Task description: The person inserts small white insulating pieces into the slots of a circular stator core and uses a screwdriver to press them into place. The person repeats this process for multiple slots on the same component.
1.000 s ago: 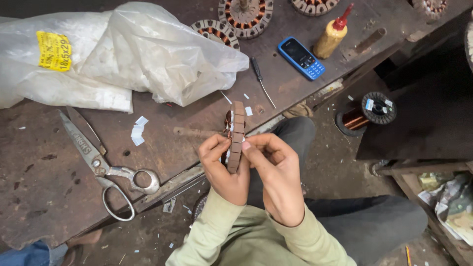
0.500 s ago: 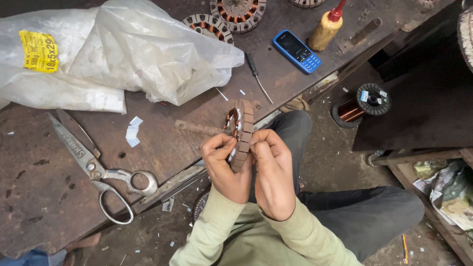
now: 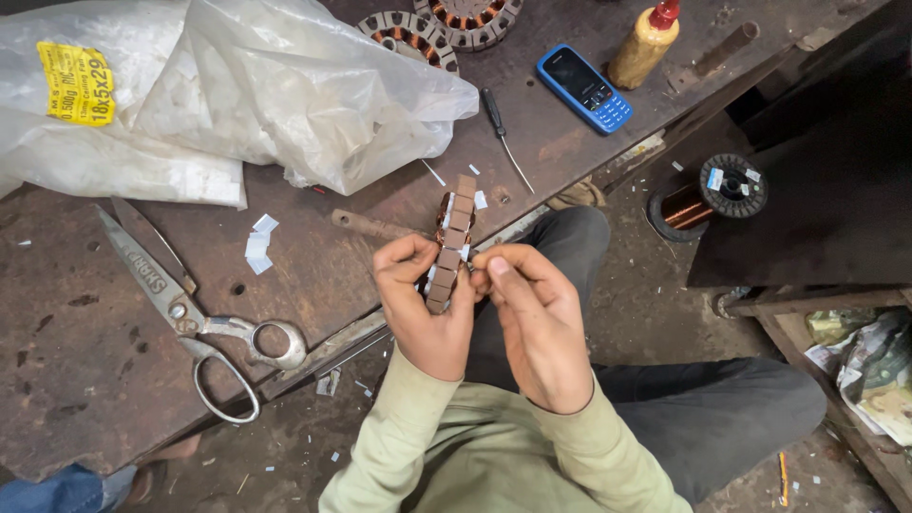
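A brown slotted stator core (image 3: 456, 223) stands on edge over the front edge of the rusty workbench (image 3: 85, 370). My left hand (image 3: 423, 304) grips its lower rim from the left, thumb and fingers wrapped around it. My right hand (image 3: 532, 318) pinches the same rim from the right, fingertips at small white paper slips in the slots. Copper winding shows behind the core's top.
Large scissors (image 3: 190, 318) lie to the left, white paper pieces (image 3: 258, 243) beside them. A clear plastic bag (image 3: 237, 85) covers the back left. Wound stators (image 3: 427, 28), a screwdriver (image 3: 503, 138), a blue phone (image 3: 584, 87), a glue bottle (image 3: 644, 43) and a wire spool (image 3: 731, 185) lie beyond.
Both hands with the core sit slightly lower and nearer the bench edge in view; the right fingers have shifted along the rim. The camera view has drifted a little.
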